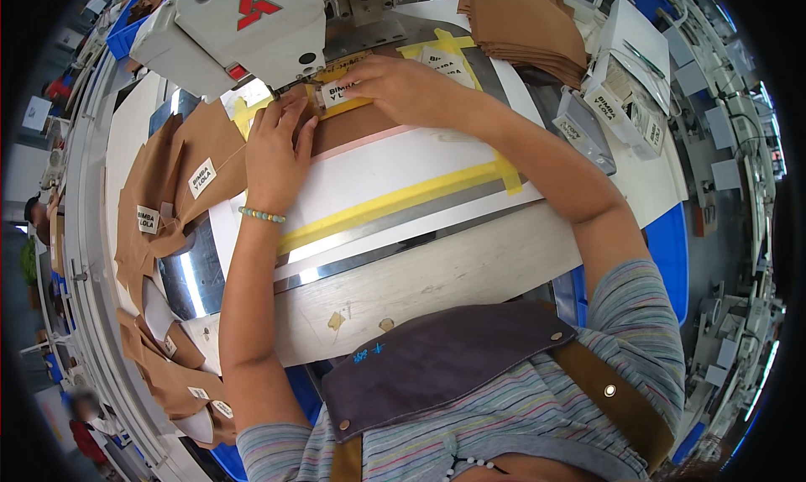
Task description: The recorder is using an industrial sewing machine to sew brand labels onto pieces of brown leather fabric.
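A brown panel lies on the bed of a white sewing machine, partly under yellow tape or a yellow guide. My left hand rests on the panel's left part with thumb and fingers apart, its fingertips right by the needle area. At a small white printed label my right hand has its fingers bent down, thumb and forefinger at the label's edge. Those fingers partly cover the label. Another white label lies to the right, framed by yellow tape.
Brown sewn panels with labels hang over the table's left side. A stack of brown panels sits at the back right, near a box of labels. White sheet with yellow tape strips covers the bed in front. Blue bin stands at lower right.
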The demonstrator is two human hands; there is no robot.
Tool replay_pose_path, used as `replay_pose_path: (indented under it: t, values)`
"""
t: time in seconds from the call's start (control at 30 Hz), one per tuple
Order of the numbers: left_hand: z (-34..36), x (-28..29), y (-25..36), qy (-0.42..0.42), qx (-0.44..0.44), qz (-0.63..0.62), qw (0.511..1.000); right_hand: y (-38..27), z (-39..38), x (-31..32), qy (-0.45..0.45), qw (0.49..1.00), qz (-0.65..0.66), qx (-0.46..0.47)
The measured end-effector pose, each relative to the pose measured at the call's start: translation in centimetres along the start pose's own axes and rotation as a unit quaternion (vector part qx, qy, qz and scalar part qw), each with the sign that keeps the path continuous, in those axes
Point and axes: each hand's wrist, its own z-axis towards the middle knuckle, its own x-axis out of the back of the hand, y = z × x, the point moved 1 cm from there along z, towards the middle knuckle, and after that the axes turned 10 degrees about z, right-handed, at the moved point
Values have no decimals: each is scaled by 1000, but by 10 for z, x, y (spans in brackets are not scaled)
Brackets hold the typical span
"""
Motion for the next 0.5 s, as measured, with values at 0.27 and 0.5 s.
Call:
replay_pose_path:
  t: [0.27,0.5]
  values:
    - [-3,0,-9,1,-2,-2,1000,4,22,-2,-83,996,27,2]
    - [-2,0,-10,-15,-2,-3,1000,5,11,-13,-43,999,9,-13]
